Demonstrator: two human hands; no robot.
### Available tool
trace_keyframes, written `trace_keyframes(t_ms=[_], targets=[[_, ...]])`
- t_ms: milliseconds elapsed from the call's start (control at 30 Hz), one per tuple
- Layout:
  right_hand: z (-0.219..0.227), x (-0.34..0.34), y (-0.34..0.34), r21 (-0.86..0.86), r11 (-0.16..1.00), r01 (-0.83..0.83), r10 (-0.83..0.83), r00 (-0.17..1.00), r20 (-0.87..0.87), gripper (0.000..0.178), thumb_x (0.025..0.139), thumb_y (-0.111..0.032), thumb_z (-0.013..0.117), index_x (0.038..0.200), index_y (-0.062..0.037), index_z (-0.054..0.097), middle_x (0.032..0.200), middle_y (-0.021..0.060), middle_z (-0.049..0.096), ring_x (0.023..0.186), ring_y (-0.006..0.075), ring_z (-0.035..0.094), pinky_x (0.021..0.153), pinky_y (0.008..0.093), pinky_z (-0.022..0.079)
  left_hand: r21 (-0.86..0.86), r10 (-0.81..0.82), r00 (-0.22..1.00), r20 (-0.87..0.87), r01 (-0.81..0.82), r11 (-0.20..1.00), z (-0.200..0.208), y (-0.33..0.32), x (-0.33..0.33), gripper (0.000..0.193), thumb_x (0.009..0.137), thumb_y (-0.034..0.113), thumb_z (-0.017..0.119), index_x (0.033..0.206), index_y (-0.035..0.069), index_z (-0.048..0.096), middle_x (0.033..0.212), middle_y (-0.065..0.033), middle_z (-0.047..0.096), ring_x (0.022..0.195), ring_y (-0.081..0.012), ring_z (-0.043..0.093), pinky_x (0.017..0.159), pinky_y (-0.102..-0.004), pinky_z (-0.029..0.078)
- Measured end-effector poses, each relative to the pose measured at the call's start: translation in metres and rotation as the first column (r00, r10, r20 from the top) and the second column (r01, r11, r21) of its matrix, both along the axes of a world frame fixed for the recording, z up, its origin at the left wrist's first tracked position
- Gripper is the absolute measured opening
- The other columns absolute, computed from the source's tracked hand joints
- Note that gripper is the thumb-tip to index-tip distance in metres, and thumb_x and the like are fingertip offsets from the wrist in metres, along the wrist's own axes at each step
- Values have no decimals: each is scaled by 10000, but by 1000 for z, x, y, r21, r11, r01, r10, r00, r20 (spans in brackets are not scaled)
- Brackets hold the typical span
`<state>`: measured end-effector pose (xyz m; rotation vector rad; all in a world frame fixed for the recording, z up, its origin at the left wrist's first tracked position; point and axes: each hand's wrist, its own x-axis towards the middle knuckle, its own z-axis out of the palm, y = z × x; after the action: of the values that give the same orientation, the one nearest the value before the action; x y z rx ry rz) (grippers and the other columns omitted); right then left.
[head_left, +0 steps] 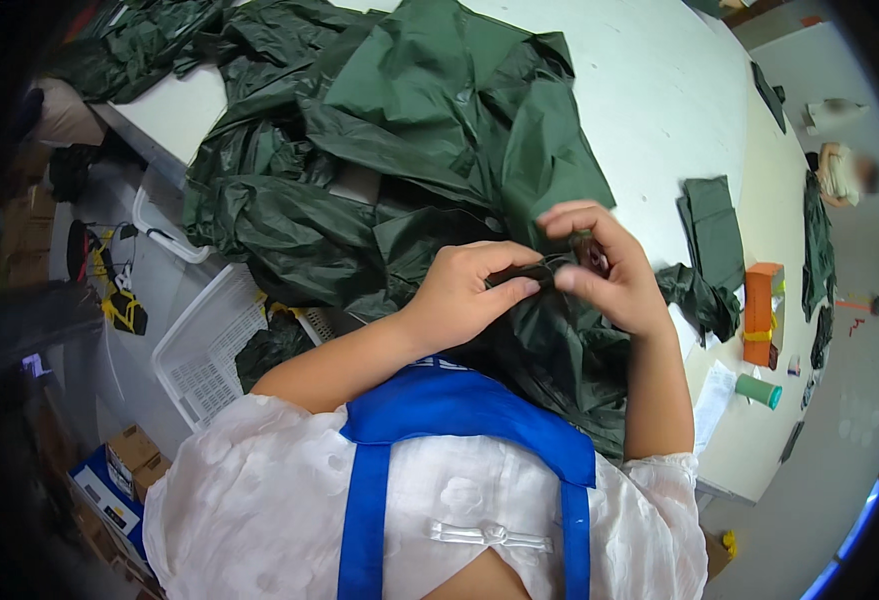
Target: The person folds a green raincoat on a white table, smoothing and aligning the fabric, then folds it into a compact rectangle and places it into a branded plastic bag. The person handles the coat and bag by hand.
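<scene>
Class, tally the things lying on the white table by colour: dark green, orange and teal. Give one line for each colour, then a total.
Dark green: 3, the big heap of fabric that the left hand and right hand pinch, a folded piece, a crumpled piece
Orange: 1, a box
Teal: 1, a roll
Total: 5

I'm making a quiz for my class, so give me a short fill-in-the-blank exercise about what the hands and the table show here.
1. The left hand and right hand pinch dark ____ fabric.
2. The fabric lies heaped on a ____ table.
3. Beside the table, below the person's left arm, stands a white plastic ____.
4. Near the table's right edge stands an ____ box.

Missing words: green; white; basket; orange
</scene>
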<state>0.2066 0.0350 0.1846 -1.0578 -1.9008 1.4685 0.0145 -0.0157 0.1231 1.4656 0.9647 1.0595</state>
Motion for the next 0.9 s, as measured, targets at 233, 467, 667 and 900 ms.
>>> trace_keyframes(t_ms=[233,467,667,900], targets=[[-15,37,9,-271,953,134,-115,990,87,131,774,-64,688,871,-19,613,718,-53,525,663,28,452,593,199,365,-404,371,929,-12,-344,848,-69,52,-42,514,839,143,678,1264,86,394,1009,-76,498,771,-130,530,667,-264,493],[-7,140,24,-240,913,331,-365,924,-115,252,745,-151,679,930,-16,574,883,42,568,803,128,538,759,246,420,-652,819,565,-100,-659,375,-107,102,-83,806,795,170,735,1409,194,215,1312,-199,261,1098,-317,397,864,-428,468],[48,285,15,-73,825,560,-565,817,-114,158,887,-41,551,1042,-21,569,897,-6,556,789,76,512,738,205,410,168,732,252,-633,-879,447,-95,172,-148,513,734,397,721,1187,207,574,1355,-203,296,1147,-391,415,947,-452,382],[82,367,42,196,364,911,-801,413,-434,163,913,-48,556,1064,-10,603,978,31,609,906,132,571,846,263,452,-264,495,801,-336,-585,767,-92,170,-193,213,739,56,560,942,65,625,980,-125,586,909,-248,595,791,-337,483]])
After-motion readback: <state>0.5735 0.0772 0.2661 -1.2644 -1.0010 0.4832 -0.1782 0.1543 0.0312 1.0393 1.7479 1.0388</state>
